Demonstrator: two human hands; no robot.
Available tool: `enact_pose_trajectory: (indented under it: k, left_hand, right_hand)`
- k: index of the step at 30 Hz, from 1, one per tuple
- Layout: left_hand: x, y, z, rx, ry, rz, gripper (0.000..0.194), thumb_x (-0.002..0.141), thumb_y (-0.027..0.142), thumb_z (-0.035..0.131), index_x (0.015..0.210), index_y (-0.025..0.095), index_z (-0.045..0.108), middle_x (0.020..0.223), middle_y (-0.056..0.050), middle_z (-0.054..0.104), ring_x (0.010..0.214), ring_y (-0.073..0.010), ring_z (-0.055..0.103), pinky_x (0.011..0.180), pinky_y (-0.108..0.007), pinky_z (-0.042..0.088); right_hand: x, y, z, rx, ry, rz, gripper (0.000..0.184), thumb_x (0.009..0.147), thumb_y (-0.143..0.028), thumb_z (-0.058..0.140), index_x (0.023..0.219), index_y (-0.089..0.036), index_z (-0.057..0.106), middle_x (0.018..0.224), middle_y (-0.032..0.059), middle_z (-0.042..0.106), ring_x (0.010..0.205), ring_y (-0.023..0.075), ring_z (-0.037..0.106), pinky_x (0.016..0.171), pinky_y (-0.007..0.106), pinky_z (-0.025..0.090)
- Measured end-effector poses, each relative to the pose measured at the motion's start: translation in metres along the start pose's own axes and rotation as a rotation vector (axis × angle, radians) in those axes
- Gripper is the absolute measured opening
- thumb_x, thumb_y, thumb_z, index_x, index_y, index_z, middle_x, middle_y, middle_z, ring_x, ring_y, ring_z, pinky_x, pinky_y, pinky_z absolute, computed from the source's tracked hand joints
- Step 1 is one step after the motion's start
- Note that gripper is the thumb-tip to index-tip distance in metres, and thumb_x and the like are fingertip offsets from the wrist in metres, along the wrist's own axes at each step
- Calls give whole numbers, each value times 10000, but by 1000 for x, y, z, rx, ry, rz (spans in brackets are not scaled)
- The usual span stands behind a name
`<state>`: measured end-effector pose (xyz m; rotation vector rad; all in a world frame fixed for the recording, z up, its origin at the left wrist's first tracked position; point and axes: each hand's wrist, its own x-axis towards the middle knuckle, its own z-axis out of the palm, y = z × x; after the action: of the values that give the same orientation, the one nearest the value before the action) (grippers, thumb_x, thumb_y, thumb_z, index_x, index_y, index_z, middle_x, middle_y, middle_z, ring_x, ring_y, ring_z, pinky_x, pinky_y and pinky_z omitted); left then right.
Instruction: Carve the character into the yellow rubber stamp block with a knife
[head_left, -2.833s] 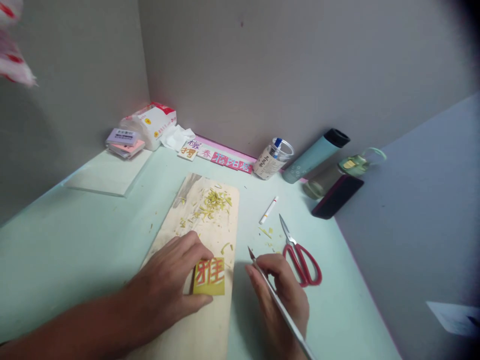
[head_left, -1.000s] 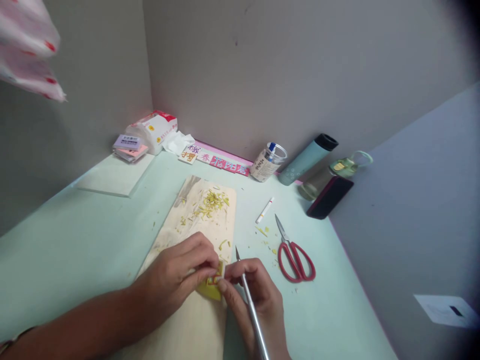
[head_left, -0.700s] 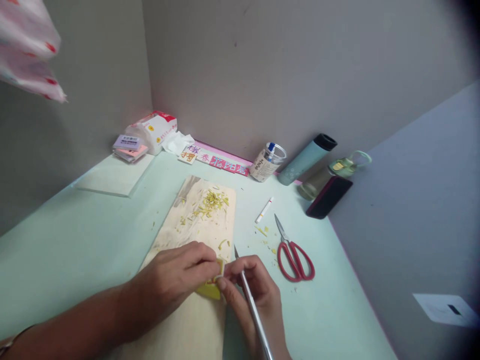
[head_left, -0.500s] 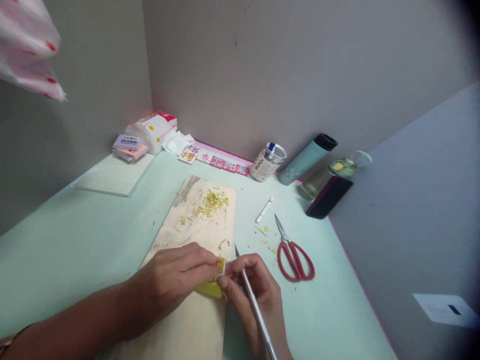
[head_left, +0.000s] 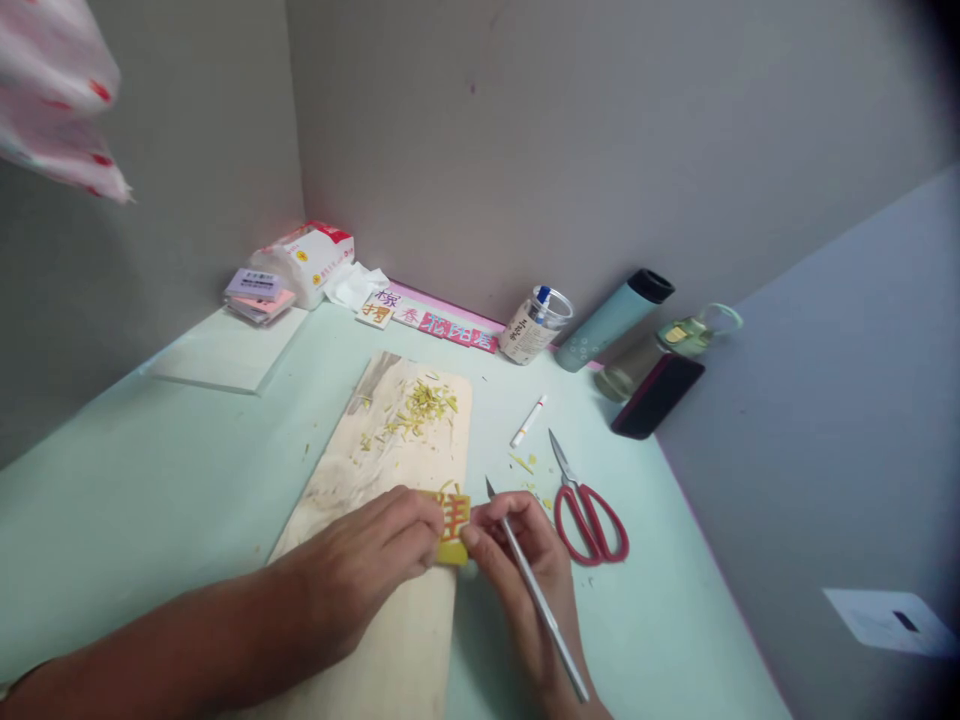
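Over the right edge of a wooden board (head_left: 405,650), my left hand (head_left: 375,565) is closed on the left part of a small yellow carving block (head_left: 452,555). A red-orange character shows on the block's face; the rest lies under my left fingers. My right hand (head_left: 525,570) grips a silver craft knife (head_left: 540,600), its pointed blade tilted up and away from the block. My right thumb touches the block's right edge. Yellow-green shavings (head_left: 427,402) lie heaped on the far half of the board.
Red-handled scissors (head_left: 589,520) and a white stick (head_left: 529,421) lie to the right. Behind stand a clear jar (head_left: 525,332), a blue-green tumbler (head_left: 611,322), a green bottle (head_left: 622,375) and a phone (head_left: 660,395). Carved character tiles (head_left: 454,328) and a tissue pack (head_left: 315,260) line the wall.
Both hands have shifted a little to the right and away from me with the block. More of its red-orange character shows now. The knife has moved right along with my right hand.
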<state>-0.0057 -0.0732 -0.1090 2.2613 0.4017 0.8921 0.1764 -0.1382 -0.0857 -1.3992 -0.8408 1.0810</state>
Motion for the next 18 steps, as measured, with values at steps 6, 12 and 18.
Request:
enact_pose_trajectory:
  k: [6, 12, 18]
  left_hand:
    - [3, -5, -15, 90, 188, -177, 176, 1018, 99, 416, 1028, 217, 547, 958, -30, 570, 905, -162, 568, 806, -285, 462]
    - [0, 3, -10, 178, 41, -250, 549, 850, 192, 733, 1300, 267, 427, 1226, -46, 565, 1147, -248, 532, 974, -371, 439]
    - [0, 8, -3, 262, -53, -297, 545, 811, 75, 725, 1243, 269, 455, 1138, -26, 560, 1071, -250, 535, 917, -380, 426]
  right_hand:
    - [-3, -1, 3, 21, -21, 18, 303, 723, -323, 856, 801, -206, 587, 790, 4, 645, 709, 144, 592, 649, 241, 490]
    - [-5, 3, 8, 36, -34, 12, 280, 728, -307, 850, 792, -204, 597, 765, -13, 642, 691, 126, 597, 646, 220, 495]
    - [0, 7, -2, -43, 1, -64, 226, 813, -369, 787, 910, -219, 649, 848, 43, 736, 780, 186, 678, 710, 285, 545]
